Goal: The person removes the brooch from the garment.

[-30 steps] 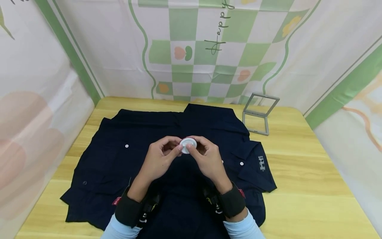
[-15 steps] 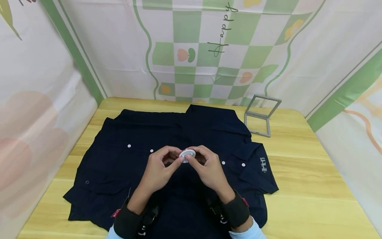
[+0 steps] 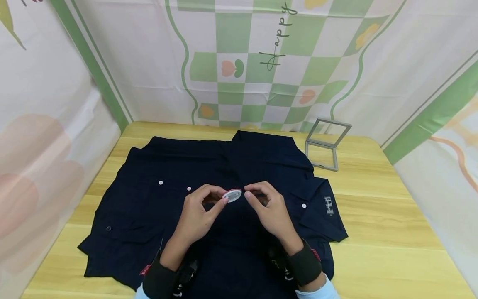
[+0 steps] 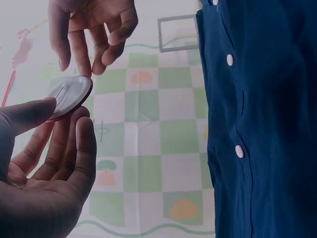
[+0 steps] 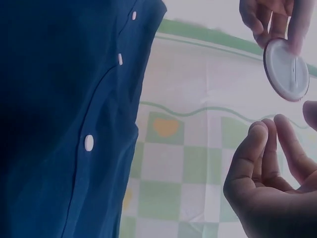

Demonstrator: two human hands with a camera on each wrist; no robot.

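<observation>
A round pin badge (image 3: 232, 195) with a white back and a thin red rim is held up over the dark navy shirt (image 3: 194, 162). My left hand (image 3: 199, 211) pinches its left edge between thumb and fingers. In the left wrist view the pin bar lies across the back of the badge (image 4: 73, 94), partly behind the thumb. Just right of the badge, my right hand (image 3: 270, 207) has bent, loose fingers with nothing visible between them. A small gap separates these fingers (image 5: 270, 148) from the badge in the right wrist view. The badge's front is hidden.
The shirt lies spread on a wooden table (image 3: 381, 216), with white buttons (image 3: 160, 182) showing. A grey hinged frame (image 3: 325, 145) stands open at the back right. Behind the table hangs a green and white checked curtain (image 3: 257, 62).
My right hand has let go of the badge and moved slightly right. The left hand keeps its pinch, and the badge has tilted. Both hands sit a little lower in the head view than at first.
</observation>
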